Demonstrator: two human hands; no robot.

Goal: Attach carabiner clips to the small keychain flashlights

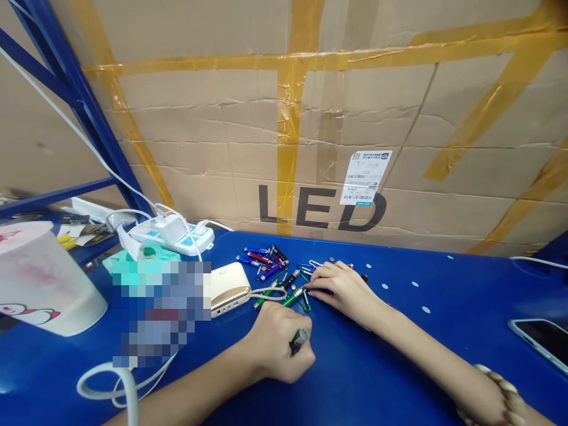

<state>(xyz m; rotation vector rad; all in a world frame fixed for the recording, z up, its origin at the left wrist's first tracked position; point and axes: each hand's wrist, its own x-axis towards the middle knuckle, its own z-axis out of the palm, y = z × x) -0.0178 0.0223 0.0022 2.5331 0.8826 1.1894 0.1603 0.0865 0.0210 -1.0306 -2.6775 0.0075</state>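
Note:
My left hand (280,343) is closed in a fist round a small green flashlight (300,338), its clear round end showing beside the thumb. To the right and farther back, my right hand (341,290) lies over the edge of a pile of small flashlights, its fingers bent and close together; what is under them is hidden. The pile holds several metal keychain flashlights with carabiner clips, among them a red flashlight (258,257), a purple flashlight (270,272) and another green flashlight (293,297) by my right fingertips.
A cream power bank (229,287) with a strap stands left of the pile. Farther left are a power strip (190,238) with cables, a teal packet (151,255) and a large white cup (48,284). A phone (544,340) lies at right. A cardboard box (213,136) walls the back.

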